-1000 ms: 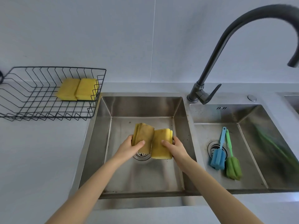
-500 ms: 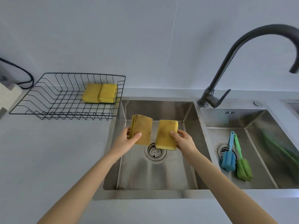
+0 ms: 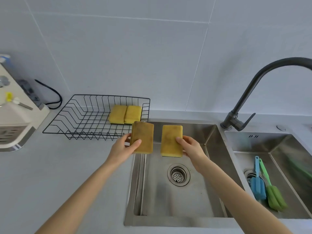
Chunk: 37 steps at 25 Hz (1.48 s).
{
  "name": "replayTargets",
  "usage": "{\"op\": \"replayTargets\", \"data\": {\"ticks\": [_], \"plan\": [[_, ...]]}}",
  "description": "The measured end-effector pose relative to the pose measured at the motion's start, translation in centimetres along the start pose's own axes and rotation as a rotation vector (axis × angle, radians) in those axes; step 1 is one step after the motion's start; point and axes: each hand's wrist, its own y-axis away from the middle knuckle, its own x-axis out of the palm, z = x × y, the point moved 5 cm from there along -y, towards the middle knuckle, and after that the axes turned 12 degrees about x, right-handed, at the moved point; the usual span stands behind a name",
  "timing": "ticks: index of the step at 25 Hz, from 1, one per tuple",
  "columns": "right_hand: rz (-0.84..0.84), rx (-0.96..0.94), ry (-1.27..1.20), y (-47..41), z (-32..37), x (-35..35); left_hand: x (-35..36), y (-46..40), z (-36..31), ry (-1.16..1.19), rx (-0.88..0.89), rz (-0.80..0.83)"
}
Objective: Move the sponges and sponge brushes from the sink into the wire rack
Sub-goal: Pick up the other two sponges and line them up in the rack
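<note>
From the head camera we see our left hand (image 3: 125, 146) with its grip clenched on a brownish sponge (image 3: 143, 139), held above the sink's (image 3: 179, 200) back-left corner, and our right hand (image 3: 191, 146) clasping a yellow sponge (image 3: 171, 141) beside it. Two sponges (image 3: 125, 114) lie in the wire rack's (image 3: 84, 115) back-right corner on the worktop (image 3: 59, 166). A blue brush (image 3: 257, 183) and a green brush (image 3: 274, 195) lie in the right basin (image 3: 278, 146).

Both bare forearms are reaching forward from the near edge. The left hand (image 3: 125, 146) and the right hand (image 3: 190, 146) are each pinching something upright, thumbs in front, held side by side.
</note>
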Motion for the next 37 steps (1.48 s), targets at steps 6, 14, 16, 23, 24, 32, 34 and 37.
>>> {"op": "replayTargets", "data": {"ticks": [6,14,16,23,24,32,34,37], "plan": [[0.050,-0.022,0.031,-0.9,3.7,4.0,-5.0,-1.7,1.2,0.042,-0.004,-0.086],[0.102,-0.018,0.090,-3.5,8.3,10.5,-11.1,-5.8,3.6,-0.028,-0.041,-0.224],[0.099,-0.024,0.119,-4.5,9.1,12.1,-12.3,-6.7,4.5,-0.021,-0.061,-0.250],[0.072,-0.059,0.333,-8.9,12.2,18.2,-17.0,-9.4,7.3,-0.019,-0.105,-0.336],[0.076,-0.060,0.367,-9.3,12.6,19.2,-17.7,-9.7,7.7,-0.023,-0.111,-0.356],[0.090,-0.062,0.659,-12.8,15.4,28.4,-20.7,-11.5,11.3,0.022,-0.158,-0.435],[0.070,-0.066,0.721,-13.7,15.9,30.5,-20.9,-11.8,11.8,0.044,-0.161,-0.430],[0.046,-0.081,0.833,-14.7,15.8,32.8,-21.1,-12.1,12.5,0.116,-0.175,-0.437]]}}
